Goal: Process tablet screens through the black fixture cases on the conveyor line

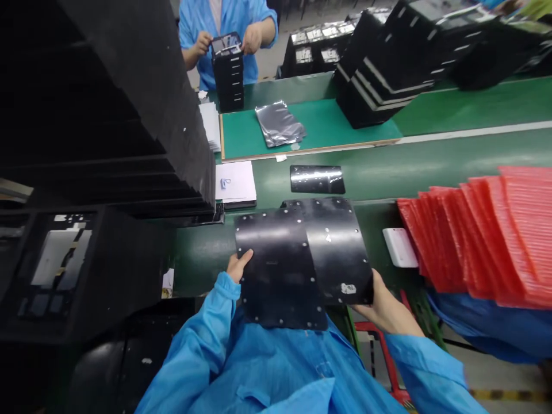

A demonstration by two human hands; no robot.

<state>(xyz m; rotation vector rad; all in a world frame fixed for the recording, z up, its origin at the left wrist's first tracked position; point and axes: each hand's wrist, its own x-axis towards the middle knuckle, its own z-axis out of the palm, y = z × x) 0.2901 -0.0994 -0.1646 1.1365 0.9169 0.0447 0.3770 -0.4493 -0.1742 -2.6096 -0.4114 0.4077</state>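
Note:
My left hand (240,265) grips the left edge of a flat black riveted sheet (276,276), thumb on top and the other fingers out of sight underneath. My right hand (383,305) is closed on the lower right corner of a second black sheet (338,247), which is bent in a curve and bears a small white label. The first sheet overlaps the second one. Both are held over the near edge of the green bench (202,253). Beyond them lies a small shiny dark panel (317,179).
Stacked black trays (181,115) tower at left. Red bubble bags (483,236) and a white device (400,247) lie at right. Across the bench, a co-worker's hands (253,38) hold a stack of black trays (228,75). Silvery bags (279,123) rest on a green board (332,121).

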